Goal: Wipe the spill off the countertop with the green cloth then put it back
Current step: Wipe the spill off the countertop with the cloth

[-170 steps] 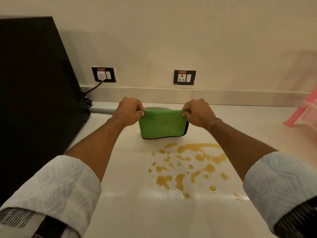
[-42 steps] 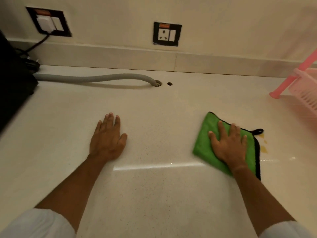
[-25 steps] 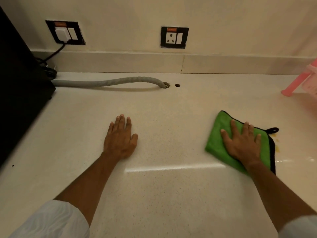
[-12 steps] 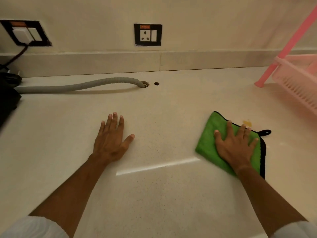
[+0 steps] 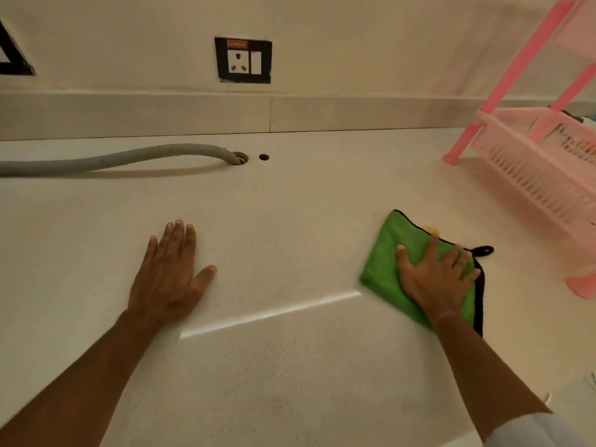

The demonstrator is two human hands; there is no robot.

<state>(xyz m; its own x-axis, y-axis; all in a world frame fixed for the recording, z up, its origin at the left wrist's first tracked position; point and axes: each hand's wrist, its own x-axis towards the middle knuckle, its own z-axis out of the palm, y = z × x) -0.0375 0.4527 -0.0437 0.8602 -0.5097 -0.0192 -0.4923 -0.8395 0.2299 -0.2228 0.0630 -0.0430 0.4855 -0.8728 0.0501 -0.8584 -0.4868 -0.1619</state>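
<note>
The green cloth [image 5: 385, 264], folded and edged in black with a black loop at its far right corner, lies flat on the pale countertop [image 5: 290, 366]. My right hand [image 5: 433, 279] presses down on it, palm flat and fingers spread. A small yellow-brown spot of spill [image 5: 431, 228] shows just beyond the cloth's far edge. My left hand [image 5: 169, 275] rests flat on the bare counter, well to the left of the cloth, holding nothing.
A pink plastic rack [image 5: 541, 159] stands at the right, one foot [image 5: 582, 285] close to the cloth. A grey corrugated hose [image 5: 113, 158] runs along the back into a counter hole [image 5: 240, 157]. A wall socket [image 5: 243, 61] sits above the backsplash.
The large spill seen earlier is gone; only a small spot beside the cloth is left. My right hand has kept sliding the cloth at the right, while my left hand stays planted.
</note>
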